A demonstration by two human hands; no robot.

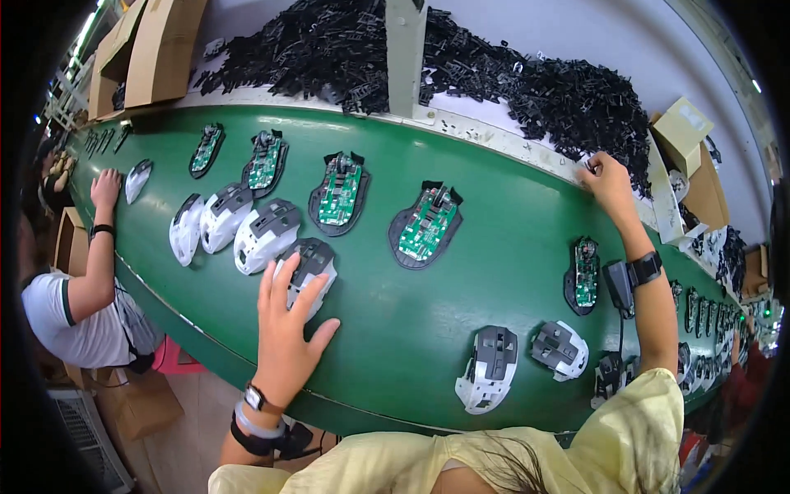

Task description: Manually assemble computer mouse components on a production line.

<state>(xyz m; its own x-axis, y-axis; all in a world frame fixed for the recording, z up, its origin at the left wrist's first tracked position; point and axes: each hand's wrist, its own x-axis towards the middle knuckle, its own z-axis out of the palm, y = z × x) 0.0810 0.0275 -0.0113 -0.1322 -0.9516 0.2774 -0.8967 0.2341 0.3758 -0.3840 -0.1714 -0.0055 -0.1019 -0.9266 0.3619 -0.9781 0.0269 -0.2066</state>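
Observation:
My left hand has its fingers spread, and the fingertips rest on a grey-and-white computer mouse shell. Beside that shell, a row of similar mouse shells runs to the left. My right hand reaches to the ledge at the far edge, thumb and fingers pinched beside a heap of small black plastic parts; whatever sits in the pinch is too small to make out. Between my hands lies a mouse base with a green circuit board. Another such mouse base is farther left.
Two mouse shells lie near my side of the green bench. A base with a board lies by my right forearm. Cardboard boxes stand at both ends of the ledge. A co-worker's hand rests on the bench at left.

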